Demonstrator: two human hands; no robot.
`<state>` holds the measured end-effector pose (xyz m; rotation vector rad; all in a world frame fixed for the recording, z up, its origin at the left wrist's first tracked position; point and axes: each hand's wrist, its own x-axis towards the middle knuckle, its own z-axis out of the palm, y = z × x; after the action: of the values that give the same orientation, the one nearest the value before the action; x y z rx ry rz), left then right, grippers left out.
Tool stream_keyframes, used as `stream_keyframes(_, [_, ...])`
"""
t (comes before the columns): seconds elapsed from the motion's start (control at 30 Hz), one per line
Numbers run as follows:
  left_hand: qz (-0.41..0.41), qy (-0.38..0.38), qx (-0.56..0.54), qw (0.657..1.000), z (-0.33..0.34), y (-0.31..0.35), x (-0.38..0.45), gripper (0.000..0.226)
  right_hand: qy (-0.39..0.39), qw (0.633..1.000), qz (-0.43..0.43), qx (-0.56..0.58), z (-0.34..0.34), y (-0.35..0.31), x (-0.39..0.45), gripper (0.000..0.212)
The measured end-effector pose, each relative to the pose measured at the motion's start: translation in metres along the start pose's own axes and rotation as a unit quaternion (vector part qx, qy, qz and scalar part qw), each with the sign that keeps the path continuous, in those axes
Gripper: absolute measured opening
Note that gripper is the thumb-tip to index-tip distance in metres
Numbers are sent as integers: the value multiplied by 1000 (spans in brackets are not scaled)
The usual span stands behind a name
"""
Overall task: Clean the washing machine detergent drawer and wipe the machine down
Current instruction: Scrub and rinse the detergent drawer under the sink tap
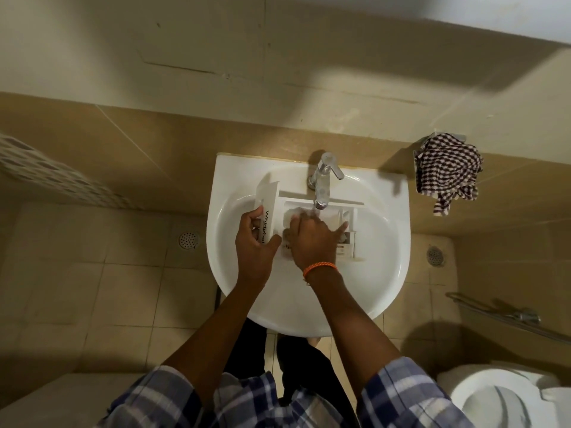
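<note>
A white detergent drawer (332, 208) lies across the white sink basin (380, 257), under the chrome tap (323, 180). Water runs from the spout into the drawer's middle compartment. My left hand (255, 242) grips the drawer's front panel, which carries black lettering, at the drawer's left end. My right hand (313, 239) lies palm down inside the drawer's compartments, fingers spread and pressed onto the plastic below the running water. An orange band circles my right wrist. The hand hides part of the compartments, so I cannot tell whether anything lies under it.
A checked brown and white cloth (446, 173) hangs on a wall holder right of the sink. A toilet (506, 396) sits at the lower right, with a metal spray hose (509, 316) above it. Floor drains (189, 240) flank the sink.
</note>
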<state>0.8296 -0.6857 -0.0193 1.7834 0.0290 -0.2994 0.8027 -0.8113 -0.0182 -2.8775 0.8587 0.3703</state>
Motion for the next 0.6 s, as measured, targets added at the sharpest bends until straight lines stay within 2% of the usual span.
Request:
stream_keyframes(0.07, [-4, -4, -1, 1000, -2, 1, 1, 65, 33, 999, 34, -23, -5, 18, -5, 42])
stream_keyframes(0.13, [-6, -9, 2, 1000, 0, 0, 1, 65, -11, 996, 80, -31, -3, 29, -5, 25])
stream_keyframes(0.17, [-7, -11, 4, 1000, 3, 0, 0, 65, -45, 993, 103, -25, -5, 28, -2, 24])
stream_keyframes(0.27, [-4, -8, -1, 1000, 8, 3, -2, 63, -101, 981, 166, 27, -12, 2, 12, 48])
stream_keyframes(0.37, [3, -4, -5, 1000, 7, 6, -2, 60, -114, 982, 131, 73, -16, -29, 13, 67])
stream_keyframes(0.47, [0, -6, 0, 1000, 4, 5, -1, 65, -106, 984, 120, 77, -11, -28, 9, 70])
stream_keyframes(0.53, [-6, -8, 4, 1000, 3, 4, 1, 67, -108, 981, 152, 54, -9, -15, 14, 69])
stream_keyframes(0.6, [-12, -11, 5, 1000, 2, 0, 1, 67, -97, 969, 206, 95, -7, 1, 27, 49])
